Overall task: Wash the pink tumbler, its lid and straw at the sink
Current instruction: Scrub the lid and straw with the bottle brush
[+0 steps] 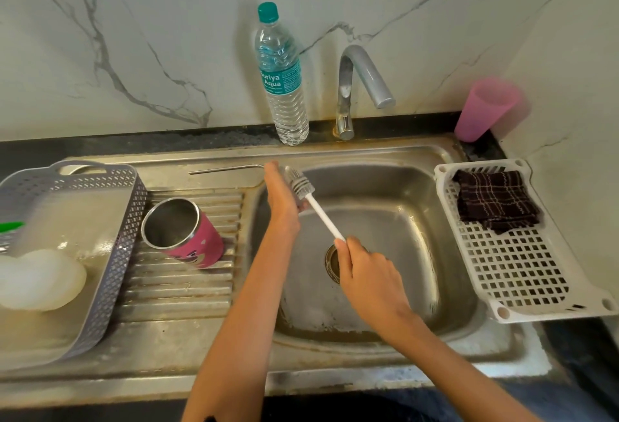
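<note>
1. Tumbler (182, 232) is shown tipped on its side on the ribbed drainboard (181, 291), left of the basin, its open mouth turned toward the grey basket (100, 220). It is judged to have been parked there within reach, where water can run off along the grooves. A pink printed shell is wrapped round a bare steel liner.
2. The straw (224, 169), a thin metal tube bent at one end, is laid flat on the back ledge of the sink (445, 254), apart from the tumbler and just beside the left fingertips.
3. The lid cannot be picked out with certainty; pale rounded shapes in the basket are too blurred to name.
4. A brush (299, 184) is held over the basin. The right hand (365, 274) is wrapped round the lower end of the slim white handle, fingers curled tight. The left hand (281, 194) is kept flat, fingers straight and together, with the bristled head laid against its palm side; nothing is seen gripped in it. The bristles are judged to be readied against the palm ahead of scrubbing.
5. No water is seen falling from the curved steel tap (355, 87).
6. At right, a dark checked cloth (495, 200) is folded on a white slotted tray (522, 281), presumably kept for drying.
</note>
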`<action>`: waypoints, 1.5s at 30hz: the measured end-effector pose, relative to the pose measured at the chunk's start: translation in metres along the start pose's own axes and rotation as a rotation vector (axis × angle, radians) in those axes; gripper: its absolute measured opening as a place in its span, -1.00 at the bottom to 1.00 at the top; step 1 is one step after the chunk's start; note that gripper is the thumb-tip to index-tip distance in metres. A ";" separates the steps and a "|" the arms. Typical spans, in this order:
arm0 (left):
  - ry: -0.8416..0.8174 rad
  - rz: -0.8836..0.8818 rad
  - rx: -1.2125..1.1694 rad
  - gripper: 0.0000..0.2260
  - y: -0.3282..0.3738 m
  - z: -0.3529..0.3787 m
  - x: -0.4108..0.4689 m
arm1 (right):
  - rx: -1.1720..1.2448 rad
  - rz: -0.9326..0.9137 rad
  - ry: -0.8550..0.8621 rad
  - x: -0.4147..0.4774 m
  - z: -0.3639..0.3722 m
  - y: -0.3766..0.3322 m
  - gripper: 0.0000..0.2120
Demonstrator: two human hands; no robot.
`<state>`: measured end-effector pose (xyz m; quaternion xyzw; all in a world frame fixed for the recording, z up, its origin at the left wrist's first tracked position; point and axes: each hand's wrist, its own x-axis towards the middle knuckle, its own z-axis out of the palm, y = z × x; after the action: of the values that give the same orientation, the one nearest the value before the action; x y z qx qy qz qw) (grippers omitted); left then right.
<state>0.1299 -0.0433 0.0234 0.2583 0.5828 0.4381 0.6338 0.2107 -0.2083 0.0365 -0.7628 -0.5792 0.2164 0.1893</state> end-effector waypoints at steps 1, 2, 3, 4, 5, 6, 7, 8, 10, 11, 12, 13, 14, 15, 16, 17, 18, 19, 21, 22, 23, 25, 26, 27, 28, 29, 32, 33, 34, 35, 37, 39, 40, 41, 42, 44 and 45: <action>0.000 0.040 0.037 -0.61 -0.005 0.003 -0.002 | 0.008 0.004 0.012 0.008 -0.001 -0.003 -0.63; 0.008 0.060 0.048 -0.58 -0.008 0.005 -0.005 | 0.021 0.016 0.025 0.016 -0.003 -0.006 -0.63; 0.009 0.054 0.048 -0.56 -0.008 0.007 -0.005 | 0.031 0.023 0.032 0.021 -0.003 -0.008 -0.61; 0.009 0.033 0.034 -0.55 -0.005 0.006 -0.003 | 0.028 0.016 0.034 0.022 -0.004 -0.010 -0.61; 0.010 0.011 0.009 -0.56 0.001 0.005 0.001 | 0.008 0.006 0.029 0.020 -0.003 -0.011 -0.61; 0.011 -0.006 -0.014 -0.58 0.007 0.003 0.004 | -0.014 -0.008 0.027 0.014 -0.002 -0.009 -0.62; 0.006 -0.012 -0.025 -0.57 0.010 0.002 0.006 | -0.019 -0.013 0.019 0.009 -0.001 -0.008 -0.63; -0.006 -0.014 -0.014 -0.55 0.009 0.003 0.006 | -0.008 -0.012 0.016 0.006 -0.003 -0.009 -0.64; -0.036 -0.028 0.043 -0.50 -0.005 0.009 -0.001 | 0.011 -0.008 0.050 0.018 -0.006 -0.012 -0.62; -0.046 -0.051 0.049 -0.48 -0.013 0.014 -0.007 | 0.013 0.006 0.061 0.028 -0.007 -0.013 -0.60; -0.066 -0.081 0.037 -0.47 -0.017 0.017 -0.010 | 0.014 0.017 0.062 0.034 -0.009 -0.014 -0.59; -0.084 -0.113 0.007 -0.47 -0.014 0.018 -0.010 | 0.003 0.018 0.054 0.036 -0.009 -0.014 -0.58; -0.087 -0.150 -0.053 -0.47 -0.006 0.017 -0.006 | -0.023 0.009 0.045 0.031 -0.009 -0.012 -0.60; -0.096 -0.192 -0.126 -0.47 0.003 0.015 0.000 | -0.058 -0.002 0.039 0.023 -0.008 -0.009 -0.61; -0.099 -0.220 -0.187 -0.48 0.009 0.011 0.004 | -0.085 -0.011 0.030 0.014 -0.008 -0.005 -0.62; -0.098 -0.227 -0.210 -0.50 0.012 0.009 0.008 | -0.085 -0.013 0.019 0.005 -0.008 -0.003 -0.62; -0.095 -0.214 -0.183 -0.52 0.011 0.008 0.010 | -0.067 -0.010 0.016 0.002 -0.008 -0.002 -0.62; -0.107 -0.199 -0.133 -0.52 0.007 0.009 0.008 | -0.059 -0.012 0.027 0.006 -0.008 -0.003 -0.62; -0.119 -0.186 -0.049 -0.50 -0.004 0.016 -0.001 | -0.050 -0.011 0.076 0.027 -0.010 -0.007 -0.59; -0.117 -0.186 -0.037 -0.49 -0.006 0.018 -0.005 | -0.043 -0.011 0.083 0.034 -0.010 -0.008 -0.58; -0.118 -0.195 -0.045 -0.49 -0.004 0.018 -0.006 | -0.047 -0.018 0.079 0.036 -0.010 -0.008 -0.59; -0.118 -0.225 -0.105 -0.48 0.007 0.011 0.004 | -0.084 -0.026 0.060 0.026 -0.008 -0.005 -0.63; -0.116 -0.238 -0.141 -0.51 0.009 0.007 0.010 | -0.096 -0.027 0.045 0.017 -0.007 -0.002 -0.64; -0.118 -0.240 -0.166 -0.53 0.010 0.004 0.013 | -0.090 -0.020 0.024 0.009 -0.006 0.000 -0.63; -0.118 -0.219 -0.152 -0.55 0.007 0.003 0.012 | -0.072 -0.010 0.015 0.005 -0.005 0.001 -0.63; -0.119 -0.173 -0.098 -0.53 0.001 0.004 0.009 | -0.057 -0.002 0.026 0.007 -0.005 -0.001 -0.62; -0.085 -0.019 0.025 -0.49 -0.016 0.010 0.000 | -0.016 0.004 0.074 0.023 -0.006 -0.006 -0.63; -0.078 0.009 0.036 -0.50 -0.012 0.009 0.000 | -0.006 0.000 0.070 0.023 -0.007 -0.007 -0.64; -0.076 0.024 0.023 -0.52 -0.005 0.007 0.002 | -0.010 -0.009 0.058 0.019 -0.007 -0.008 -0.66; -0.068 0.037 0.004 -0.55 0.003 0.005 0.005 | -0.018 -0.017 0.047 0.013 -0.007 -0.008 -0.67; -0.056 0.105 0.015 -0.61 0.008 0.004 0.010 | 0.009 -0.007 0.025 0.003 -0.009 -0.007 -0.68; -0.068 0.194 0.034 -0.64 0.003 0.007 0.007 | 0.047 0.009 0.034 0.011 -0.012 -0.009 -0.66; -0.069 0.211 0.021 -0.65 0.002 0.008 0.005 | 0.063 0.012 0.037 0.016 -0.012 -0.011 -0.65; -0.064 0.234 0.009 -0.66 0.003 0.007 0.007 | 0.078 0.020 0.030 0.017 -0.011 -0.013 -0.65; -0.061 0.258 0.008 -0.68 0.005 0.004 0.011 | 0.088 0.022 0.016 0.017 -0.010 -0.016 -0.64; -0.065 0.297 0.016 -0.66 0.011 -0.003 0.018 | 0.115 0.031 -0.026 0.009 -0.006 -0.018 -0.64; -0.068 0.316 0.021 -0.67 0.012 -0.005 0.021 | 0.140 0.041 -0.042 0.005 -0.005 -0.019 -0.65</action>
<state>0.1202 -0.0203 0.0220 0.3682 0.5176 0.5173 0.5735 0.1996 -0.1984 0.0499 -0.7546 -0.5509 0.2762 0.2255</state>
